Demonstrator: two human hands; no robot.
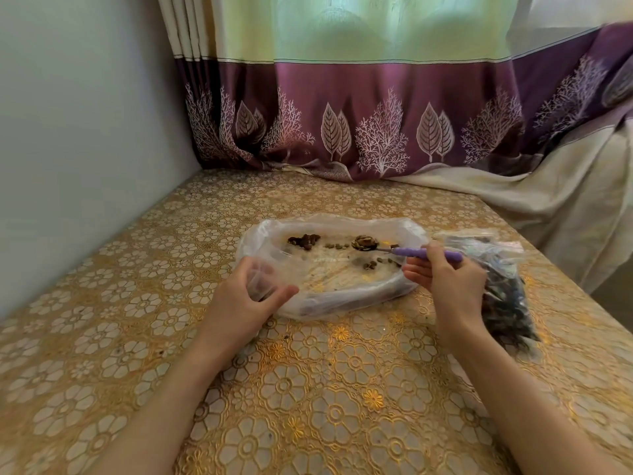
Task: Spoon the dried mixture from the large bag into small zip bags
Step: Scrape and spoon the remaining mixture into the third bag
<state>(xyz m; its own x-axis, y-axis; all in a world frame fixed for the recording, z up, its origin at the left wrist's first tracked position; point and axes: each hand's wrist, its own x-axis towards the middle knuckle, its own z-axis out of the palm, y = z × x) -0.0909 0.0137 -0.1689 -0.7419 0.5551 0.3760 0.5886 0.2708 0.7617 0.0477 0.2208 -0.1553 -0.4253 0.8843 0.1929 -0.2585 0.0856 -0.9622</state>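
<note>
A large clear plastic bag [329, 289] lies open and flat on the table, with a few small heaps of brown dried mixture [304, 241] scattered inside. My right hand [445, 279] grips a purple-handled spoon [424, 252]; its bowl is heaped with mixture and hovers over the bag's far right part. At the bag's near left edge, my left hand [246, 296] holds a small clear zip bag [260, 281], which looks empty, its mouth toward the big bag.
A pile of filled small zip bags [503, 286] with dark contents lies right of my right hand, near the table's right edge. The table carries a gold floral cover [325, 389]. A wall stands at the left, and a purple curtain [342, 125] hangs behind.
</note>
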